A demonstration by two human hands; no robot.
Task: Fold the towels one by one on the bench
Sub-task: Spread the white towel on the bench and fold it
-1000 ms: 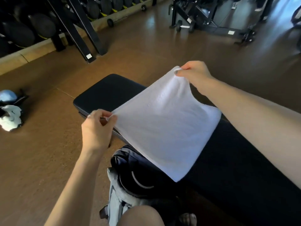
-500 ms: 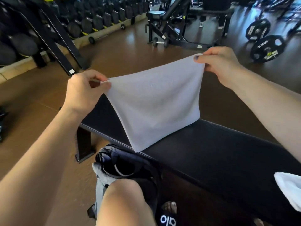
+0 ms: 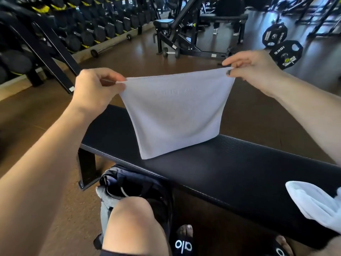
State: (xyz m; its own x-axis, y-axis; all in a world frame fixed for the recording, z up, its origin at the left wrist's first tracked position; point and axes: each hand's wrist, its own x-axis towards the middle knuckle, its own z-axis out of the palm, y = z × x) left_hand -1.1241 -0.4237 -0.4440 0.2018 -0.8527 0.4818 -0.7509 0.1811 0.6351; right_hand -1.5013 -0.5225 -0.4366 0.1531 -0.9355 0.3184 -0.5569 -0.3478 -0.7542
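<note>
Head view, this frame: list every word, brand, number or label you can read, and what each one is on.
"alo": on the black slide sandal.
"10KG", seen upside down: on the nearer weight plate.
Yellow-green round label on that plate: too blurred to read.
Lettering on the farther weight plate: too blurred to read.
Faint raised lettering on the white towel: unreadable.
Partial white marks on the second sandal: cut off.

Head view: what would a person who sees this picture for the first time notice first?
The eye goes first to the white towel, stretched in the air at the centre: the left hand and the right hand each pinch an upper corner, and its lower edge hangs just at the black bench. Next comes a second, crumpled white towel lying on the bench at the right edge.
</note>
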